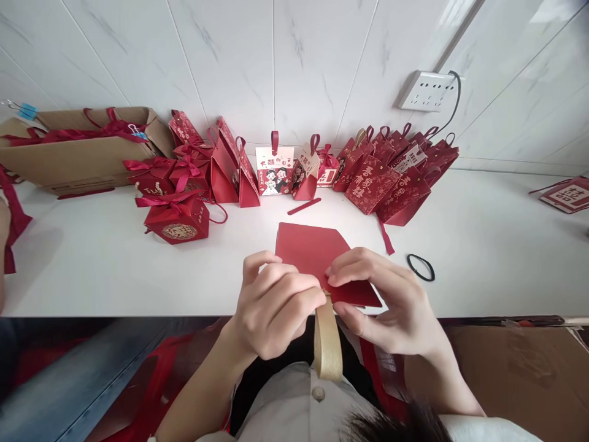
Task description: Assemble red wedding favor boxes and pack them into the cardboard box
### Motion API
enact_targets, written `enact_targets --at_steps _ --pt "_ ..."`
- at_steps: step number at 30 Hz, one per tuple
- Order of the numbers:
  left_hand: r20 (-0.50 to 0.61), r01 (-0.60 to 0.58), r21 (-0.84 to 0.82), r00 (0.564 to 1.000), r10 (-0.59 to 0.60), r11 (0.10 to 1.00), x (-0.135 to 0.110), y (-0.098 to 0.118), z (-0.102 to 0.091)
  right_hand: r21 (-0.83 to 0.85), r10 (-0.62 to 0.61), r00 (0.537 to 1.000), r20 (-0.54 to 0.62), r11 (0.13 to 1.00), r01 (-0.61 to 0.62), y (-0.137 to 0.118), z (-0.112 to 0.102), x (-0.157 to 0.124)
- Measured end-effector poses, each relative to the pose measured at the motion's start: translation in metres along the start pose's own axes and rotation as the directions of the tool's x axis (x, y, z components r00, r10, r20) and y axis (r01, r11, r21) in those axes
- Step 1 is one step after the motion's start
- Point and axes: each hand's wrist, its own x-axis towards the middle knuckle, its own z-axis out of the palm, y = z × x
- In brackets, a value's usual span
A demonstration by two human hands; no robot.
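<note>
A red folded-paper gift box lies at the table's front edge, plain side up, with its peaked end toward me. From that end a gold ribbon loop hangs down over my shirt. My left hand is closed on the box at the base of the ribbon, its fingers curled and covering part of the box. Around the box's right side, my right hand has fingertips on the panel and the thumb below, beside the ribbon. The exact contact under the fingers is hidden.
Finished red gift boxes stand at the back left, and more boxes at the back right. A cardboard box holds red ribbons. A black band lies at right. A power strip is on the wall. Someone's arm shows at far left.
</note>
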Motion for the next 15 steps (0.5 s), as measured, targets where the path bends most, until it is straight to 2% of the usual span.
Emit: enact_targets --at_steps 4,8,12,15 --pt "-0.006 0.0 0.031 1.0 0.001 1.0 -0.002 0.002 0.003 -0.059 0.008 1.0 -0.029 0.998 -0.01 -0.005 0.002 -0.005" --pt "-0.012 0.01 0.046 1.0 -0.009 0.999 -0.001 0.003 0.005 -0.129 -0.054 0.995 -0.087 0.991 0.042 -0.007 0.008 -0.009" --pt "-0.044 0.055 0.048 0.998 -0.053 0.997 0.001 0.004 0.011 -0.231 -0.138 0.982 -0.128 0.967 0.106 -0.001 0.014 -0.012" --pt "-0.023 0.088 0.058 0.996 -0.086 0.994 0.002 0.003 0.017 -0.285 -0.158 0.975 -0.156 0.952 0.108 0.008 0.016 -0.012"
